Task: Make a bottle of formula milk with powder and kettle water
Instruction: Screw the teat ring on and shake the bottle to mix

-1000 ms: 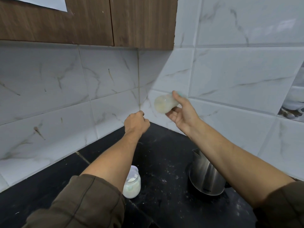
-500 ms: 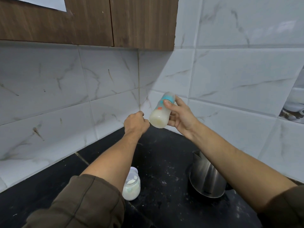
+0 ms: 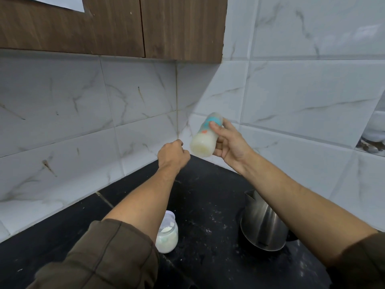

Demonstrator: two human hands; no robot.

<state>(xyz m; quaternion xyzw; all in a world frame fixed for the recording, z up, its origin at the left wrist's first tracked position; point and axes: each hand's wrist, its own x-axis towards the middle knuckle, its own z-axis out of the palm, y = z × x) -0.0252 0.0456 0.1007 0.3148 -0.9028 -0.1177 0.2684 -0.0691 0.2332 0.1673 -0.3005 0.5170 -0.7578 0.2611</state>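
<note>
- The feeding bottle is a clear plastic cylinder with teal and orange print on its wall. It is tilted, with its base down and toward the camera and its top pointing up toward the wall corner. The top end is blurred.
- It is held in the air above the back corner of the black countertop, touching nothing but the hand.
- The right hand grasps the bottle around its middle, thumb across the teal print and fingers curled behind.
- The left hand is clenched into a fist just beside the bottle's base, back to the camera. Nothing shows in it.
- The bottle holds pale, milky liquid that fills its lower part.
- A small clear powder jar stands on the countertop, partly behind the left forearm, with white powder inside.
- A steel kettle stands to the right, spout toward the wall. Its inside cannot be seen.
- In all there is one bottle, one jar, one kettle and two hands.
- White specks lie scattered on the countertop between jar and kettle.
</note>
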